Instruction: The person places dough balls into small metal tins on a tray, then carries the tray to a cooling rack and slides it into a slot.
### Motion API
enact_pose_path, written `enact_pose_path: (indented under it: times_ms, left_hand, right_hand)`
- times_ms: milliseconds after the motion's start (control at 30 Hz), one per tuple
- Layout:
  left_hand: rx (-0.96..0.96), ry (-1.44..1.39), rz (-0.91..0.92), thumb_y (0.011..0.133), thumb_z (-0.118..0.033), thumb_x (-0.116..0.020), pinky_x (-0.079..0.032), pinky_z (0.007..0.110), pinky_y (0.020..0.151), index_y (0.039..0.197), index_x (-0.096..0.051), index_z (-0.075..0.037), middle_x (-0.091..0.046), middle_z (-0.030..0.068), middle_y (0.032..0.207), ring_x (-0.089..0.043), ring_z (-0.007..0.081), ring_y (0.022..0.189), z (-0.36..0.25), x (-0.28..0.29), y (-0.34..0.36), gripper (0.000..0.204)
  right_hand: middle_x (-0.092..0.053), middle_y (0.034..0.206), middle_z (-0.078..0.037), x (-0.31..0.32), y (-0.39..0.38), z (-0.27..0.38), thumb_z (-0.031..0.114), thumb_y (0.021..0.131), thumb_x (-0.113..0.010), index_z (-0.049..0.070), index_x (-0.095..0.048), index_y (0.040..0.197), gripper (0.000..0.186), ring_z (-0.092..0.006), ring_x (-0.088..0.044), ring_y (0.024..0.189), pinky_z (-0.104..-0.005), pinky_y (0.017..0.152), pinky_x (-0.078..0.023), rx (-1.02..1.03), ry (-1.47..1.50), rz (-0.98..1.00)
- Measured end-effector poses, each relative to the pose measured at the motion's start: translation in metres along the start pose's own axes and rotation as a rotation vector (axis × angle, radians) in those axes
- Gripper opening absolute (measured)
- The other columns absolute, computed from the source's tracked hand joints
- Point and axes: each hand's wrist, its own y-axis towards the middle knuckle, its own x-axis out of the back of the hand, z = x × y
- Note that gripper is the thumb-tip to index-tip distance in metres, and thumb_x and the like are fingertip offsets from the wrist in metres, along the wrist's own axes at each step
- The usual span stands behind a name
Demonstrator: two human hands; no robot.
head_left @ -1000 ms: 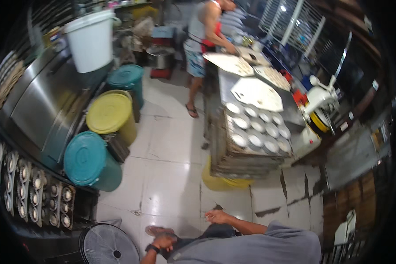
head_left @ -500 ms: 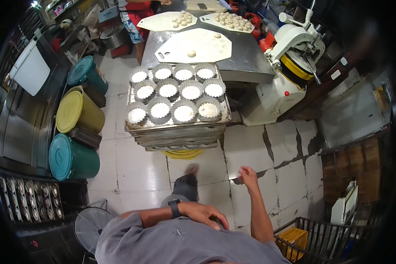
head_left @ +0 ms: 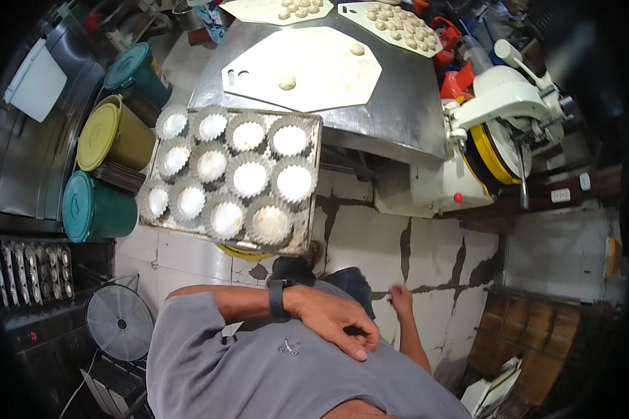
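My left hand (head_left: pixel 332 322), with a black watch on its wrist, lies flat across my grey shirt and holds nothing. My right hand (head_left: pixel 400 299) hangs low beside my leg over the cracked floor tiles, fingers loose and empty. In front of me a metal tray (head_left: pixel 307 241) carries several fluted baking moulds dusted white (head_left: pixel 250 178). It sits on a stack at the near end of a steel table (head_left: pixel 398 105). Neither hand touches the tray.
White boards (head_left: pixel 314 66) with dough balls lie on the table. A white and yellow dough machine (head_left: pixel 503 119) stands to the right. On the left are a yellow barrel (head_left: pixel 108 136), teal barrels (head_left: pixel 91 209), a rack of moulds (head_left: pixel 28 272) and a floor fan (head_left: pixel 122 322).
The view has swung and closed in on the tray of moulds. The person at the far table has left the view. My left hand has come across my shirt; my right hand has dropped lower.
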Motion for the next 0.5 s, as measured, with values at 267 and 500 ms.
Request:
enact_pose_path:
  times_ms: [267, 500]
  left_hand:
    - [0.262, 1.021, -1.189, 0.082, -0.024, -0.082, -0.051, 0.041, 0.088, 0.112, -0.067, -0.005, -0.065, 0.0150, 0.107, -0.063, 0.0353, 0.101, -0.021, 0.264, -0.014, 0.038]
    - [0.984, 1.358, -1.704, 0.080, -0.052, -0.078, -0.046, 0.053, 0.106, 0.145, -0.051, -0.005, -0.047, 0.0350, 0.143, -0.051, 0.0509, 0.126, -0.014, 0.479, -0.136, 0.085]
  right_hand:
    - [-0.067, 0.084, -0.004, 0.080, 0.181, 0.132, 0.017, 0.100, -0.062, 0.001, -0.066, 0.111, 0.020, -0.0118, -0.064, 0.074, -0.0283, 0.068, -0.054, 0.141, 0.307, 0.159]
    - [-0.072, 0.105, -0.017, 0.120, 0.398, 0.529, 0.022, 0.095, -0.068, 0.000, -0.064, 0.121, 0.034, -0.0259, -0.070, 0.098, -0.0374, 0.088, -0.053, 0.922, 0.105, 0.148]
